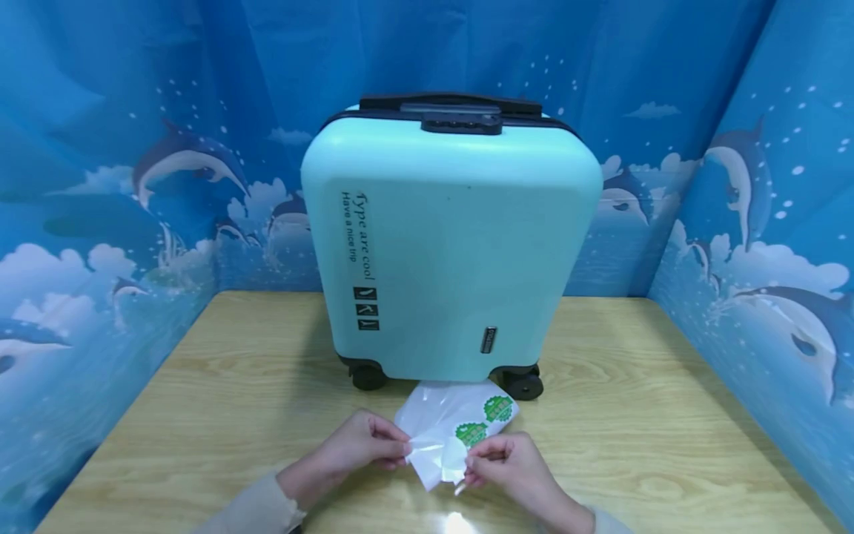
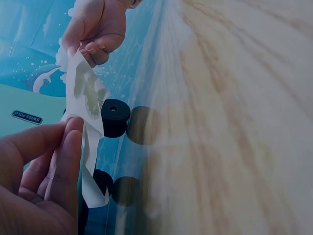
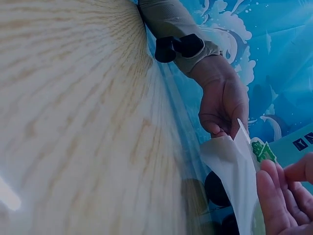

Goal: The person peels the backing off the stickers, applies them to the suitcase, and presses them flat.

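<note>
We see the white sheet (image 1: pixel 430 415) over the desk (image 1: pixel 620 415), before the suitcase (image 1: pixel 427 259). Each grip is narrow: the left hand (image 1: pixel 353 450) pinches one edge, the right hand (image 1: pixel 512 471) another, presumably to keep it spread. The suitcase stands upright on its wheels (image 1: pixel 523 386), likely for stability.

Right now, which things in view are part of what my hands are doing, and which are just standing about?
In the job:
- Left hand, pinching the white packaging
- Right hand, pinching it too
- Green labels on it

Apparently just around:
- Suitcase, upright behind, untouched by either hand
- Table
- Dolphin-print curtain
</note>
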The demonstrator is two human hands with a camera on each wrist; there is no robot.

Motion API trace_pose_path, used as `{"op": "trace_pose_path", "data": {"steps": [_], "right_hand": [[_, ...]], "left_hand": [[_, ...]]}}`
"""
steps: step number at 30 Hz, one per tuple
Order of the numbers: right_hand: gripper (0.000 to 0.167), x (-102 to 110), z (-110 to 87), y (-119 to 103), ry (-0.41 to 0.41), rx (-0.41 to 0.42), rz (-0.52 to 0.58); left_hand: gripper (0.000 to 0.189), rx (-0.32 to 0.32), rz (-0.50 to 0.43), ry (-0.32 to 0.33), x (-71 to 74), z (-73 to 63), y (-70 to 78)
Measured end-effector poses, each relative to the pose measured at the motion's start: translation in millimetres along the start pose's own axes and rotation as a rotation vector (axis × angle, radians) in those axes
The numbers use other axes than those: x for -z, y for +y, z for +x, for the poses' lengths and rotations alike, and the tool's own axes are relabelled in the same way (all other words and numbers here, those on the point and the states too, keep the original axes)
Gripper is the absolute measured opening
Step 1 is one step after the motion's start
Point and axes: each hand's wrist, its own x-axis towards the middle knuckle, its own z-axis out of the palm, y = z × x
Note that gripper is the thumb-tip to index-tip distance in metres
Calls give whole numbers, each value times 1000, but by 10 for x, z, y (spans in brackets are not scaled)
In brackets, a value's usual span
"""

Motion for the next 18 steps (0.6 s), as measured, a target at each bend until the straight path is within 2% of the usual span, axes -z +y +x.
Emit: {"op": "trace_pose_path", "data": {"steps": [13,18], "right_hand": [[22,112,-15,-22,-16,-43,25],[22,147,-5,-8,-25,-29,29]], "left_hand": [[16,13,7,-25,25,8,14],[15,5,5,-36,47,26,-5]]}}
